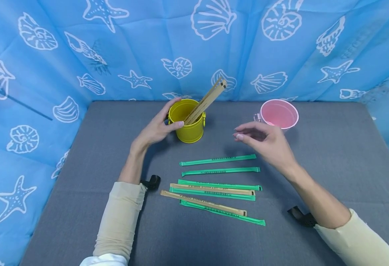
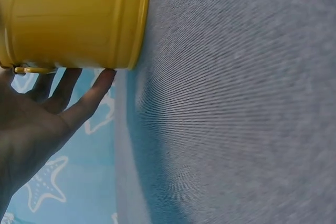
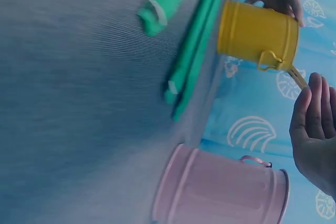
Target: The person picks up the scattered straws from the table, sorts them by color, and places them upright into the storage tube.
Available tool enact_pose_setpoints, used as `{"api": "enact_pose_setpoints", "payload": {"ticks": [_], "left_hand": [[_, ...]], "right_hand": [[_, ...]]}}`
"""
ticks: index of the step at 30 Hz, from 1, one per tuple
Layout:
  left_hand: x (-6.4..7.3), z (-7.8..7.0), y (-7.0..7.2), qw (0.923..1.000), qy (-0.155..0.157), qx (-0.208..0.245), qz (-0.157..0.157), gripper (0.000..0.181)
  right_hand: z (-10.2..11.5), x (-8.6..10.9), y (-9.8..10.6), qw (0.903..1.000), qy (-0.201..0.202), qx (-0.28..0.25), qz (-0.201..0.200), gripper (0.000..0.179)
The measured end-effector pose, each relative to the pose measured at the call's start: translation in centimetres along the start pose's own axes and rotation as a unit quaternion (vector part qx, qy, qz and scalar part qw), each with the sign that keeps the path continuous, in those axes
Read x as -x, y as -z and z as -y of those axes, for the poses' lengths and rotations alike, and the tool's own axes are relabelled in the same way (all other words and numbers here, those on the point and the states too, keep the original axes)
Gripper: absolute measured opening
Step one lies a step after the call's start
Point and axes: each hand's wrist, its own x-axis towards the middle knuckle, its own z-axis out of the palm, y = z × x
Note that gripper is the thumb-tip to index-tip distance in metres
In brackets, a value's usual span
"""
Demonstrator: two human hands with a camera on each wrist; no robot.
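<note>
My left hand (image 1: pixel 155 127) holds a small yellow bucket (image 1: pixel 190 133) from its left side, thumb along the front rim and fingers at the far side. In the left wrist view, fingertips touch the yellow wall. Several tan paper-wrapped straws (image 1: pixel 206 102) stand in the bucket, leaning right past the rim. My right hand (image 1: pixel 270 145) hovers in front of a pink bucket (image 1: pixel 279 112), its fingers extended and nothing between them. In the right wrist view, that hand's fingertips overlap the tan straws' end in the picture, with the yellow bucket farther off.
Several green-wrapped straws (image 1: pixel 221 171) lie crosswise on the grey table (image 1: pixel 91 207) in front of the buckets. Among the nearer ones are two tan straws (image 1: pixel 203 203). A blue curtain (image 1: pixel 148 48) with white shell prints hangs behind the table.
</note>
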Motion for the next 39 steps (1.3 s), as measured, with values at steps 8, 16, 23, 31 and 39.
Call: {"api": "enact_pose_setpoints", "payload": {"ticks": [8, 16, 23, 31, 39], "left_hand": [[-0.3, -0.3, 0.2, 0.9999, -0.002, -0.004, 0.016, 0.075], [-0.1, -0.1, 0.1, 1.0, 0.0, -0.001, 0.007, 0.075], [-0.1, 0.2, -0.3, 1.0, 0.001, -0.002, -0.007, 0.073], [0.0, 0.1, -0.3, 1.0, -0.002, 0.003, -0.009, 0.073], [0.0, 0.0, -0.2, 0.9999, -0.01, 0.0, -0.005, 0.073]], "right_hand": [[-1.0, 3.0, 0.4, 0.9996, -0.023, 0.016, -0.008, 0.019], [-1.5, 5.1, 0.7, 0.998, -0.035, 0.052, -0.011, 0.023], [-2.1, 7.0, 0.5, 0.9967, -0.048, 0.065, -0.001, 0.024], [-2.7, 8.6, 0.3, 0.9957, -0.059, 0.065, 0.029, 0.022], [-3.0, 9.5, 0.1, 0.9944, -0.057, 0.073, 0.051, 0.021]]}}
